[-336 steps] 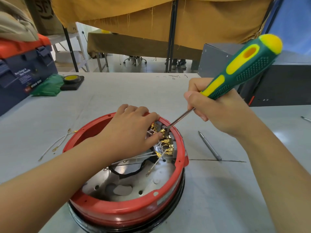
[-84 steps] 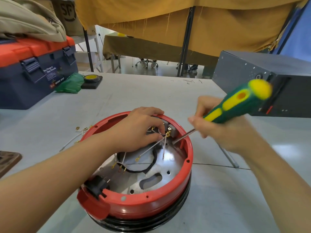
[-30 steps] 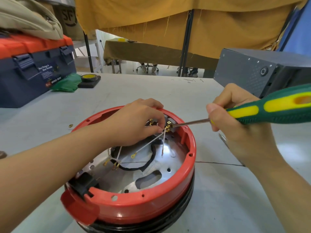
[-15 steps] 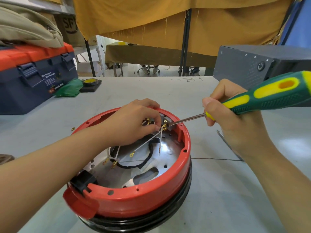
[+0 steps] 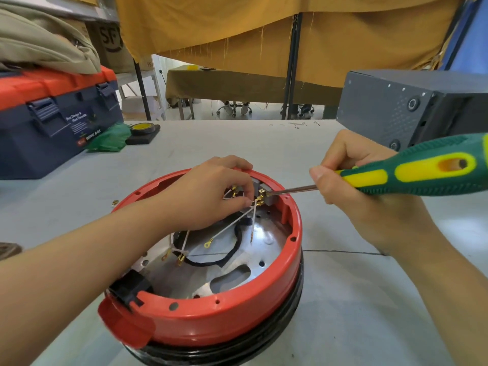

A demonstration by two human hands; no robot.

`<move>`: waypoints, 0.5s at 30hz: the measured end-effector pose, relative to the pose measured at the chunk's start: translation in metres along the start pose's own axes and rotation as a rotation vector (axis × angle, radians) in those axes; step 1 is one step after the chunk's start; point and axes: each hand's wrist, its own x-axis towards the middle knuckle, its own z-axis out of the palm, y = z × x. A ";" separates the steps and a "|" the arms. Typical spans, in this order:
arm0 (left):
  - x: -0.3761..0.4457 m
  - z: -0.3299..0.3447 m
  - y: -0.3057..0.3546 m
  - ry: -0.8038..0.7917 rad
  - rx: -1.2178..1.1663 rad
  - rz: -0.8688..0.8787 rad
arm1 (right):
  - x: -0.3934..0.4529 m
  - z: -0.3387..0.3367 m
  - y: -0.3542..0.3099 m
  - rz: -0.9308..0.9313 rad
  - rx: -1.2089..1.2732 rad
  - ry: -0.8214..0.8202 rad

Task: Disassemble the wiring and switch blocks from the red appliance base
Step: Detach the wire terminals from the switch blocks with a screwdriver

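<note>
While the left hand (image 5: 211, 191) pinches white wires (image 5: 237, 223) inside the round red plastic appliance base (image 5: 224, 318) on the table, the right hand (image 5: 353, 186), wrapped around the green-and-yellow screwdriver (image 5: 412, 170), levers the grey switch block (image 5: 266, 196) (tip could skid into fingertips).

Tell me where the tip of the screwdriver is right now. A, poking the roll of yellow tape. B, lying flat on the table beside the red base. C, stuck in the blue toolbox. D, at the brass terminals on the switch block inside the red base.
D: the screwdriver, gripped by the right hand, reaches over the rim of the red base to the brass terminals on the switch block.
</note>
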 end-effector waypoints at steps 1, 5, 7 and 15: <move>0.000 0.000 0.000 -0.001 -0.002 -0.002 | 0.000 0.000 0.001 0.009 0.019 0.011; 0.000 0.000 0.000 -0.002 0.005 -0.006 | 0.003 -0.001 0.007 0.054 0.066 0.041; 0.000 0.000 0.000 -0.003 0.003 -0.010 | 0.003 -0.001 0.010 0.090 0.094 0.061; 0.000 -0.001 0.001 -0.009 -0.003 -0.014 | 0.003 0.002 0.014 0.134 0.144 0.116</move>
